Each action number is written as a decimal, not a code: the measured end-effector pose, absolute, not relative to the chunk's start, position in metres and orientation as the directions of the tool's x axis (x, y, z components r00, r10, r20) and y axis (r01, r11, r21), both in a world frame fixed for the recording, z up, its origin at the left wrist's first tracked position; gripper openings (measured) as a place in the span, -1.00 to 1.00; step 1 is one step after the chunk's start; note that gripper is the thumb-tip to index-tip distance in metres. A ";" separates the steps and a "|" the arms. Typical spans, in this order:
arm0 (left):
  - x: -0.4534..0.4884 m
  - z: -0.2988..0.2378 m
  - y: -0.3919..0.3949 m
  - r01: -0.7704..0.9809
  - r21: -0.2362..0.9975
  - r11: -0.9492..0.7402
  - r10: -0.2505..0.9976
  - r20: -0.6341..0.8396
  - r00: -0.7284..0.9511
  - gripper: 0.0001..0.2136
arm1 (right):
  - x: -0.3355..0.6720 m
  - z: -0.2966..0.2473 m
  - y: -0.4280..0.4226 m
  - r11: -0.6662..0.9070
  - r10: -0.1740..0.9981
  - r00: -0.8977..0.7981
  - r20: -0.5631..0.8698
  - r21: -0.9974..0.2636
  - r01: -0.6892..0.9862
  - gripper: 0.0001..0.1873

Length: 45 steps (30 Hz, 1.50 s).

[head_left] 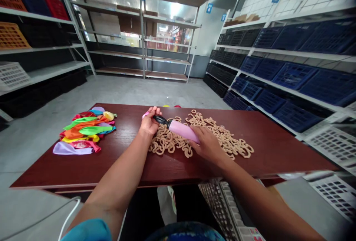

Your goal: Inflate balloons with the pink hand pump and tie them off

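Observation:
A hand pump with a pink cylinder body (182, 129) and a black end lies slantwise between my hands, above the table. My right hand (207, 142) wraps round the pink body's right end. At the black end, my left hand (151, 122) is closed, palm partly up. A bit of pink material (145, 114), perhaps a balloon, pokes out by its fingers. Beneath the pump spreads a heap of beige curved, hook-like pieces (169, 142). Off to the left lies a pile of flat, uninflated balloons (83, 131) in several colours.
The dark red-brown table (122, 166) spans the space before me. Blue crates (294, 75) fill the shelves on the right; coloured crates (12, 35) stand on the left rack. A metal shelf unit (143, 29) stands at the back. A white cable (68, 218) hangs at lower left.

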<state>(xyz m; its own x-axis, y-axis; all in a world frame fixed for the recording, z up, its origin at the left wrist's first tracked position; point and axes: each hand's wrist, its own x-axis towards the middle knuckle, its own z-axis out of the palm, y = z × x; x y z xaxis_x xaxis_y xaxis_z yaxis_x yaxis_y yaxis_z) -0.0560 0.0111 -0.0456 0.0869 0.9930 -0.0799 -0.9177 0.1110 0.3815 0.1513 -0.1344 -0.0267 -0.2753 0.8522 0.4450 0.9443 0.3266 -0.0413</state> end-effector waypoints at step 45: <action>-0.084 0.125 0.029 -0.592 0.795 -0.132 0.989 0.065 -0.133 -0.80 | 0.123 -0.043 -0.042 0.222 0.897 -0.016 0.441 -0.419 0.880 -0.62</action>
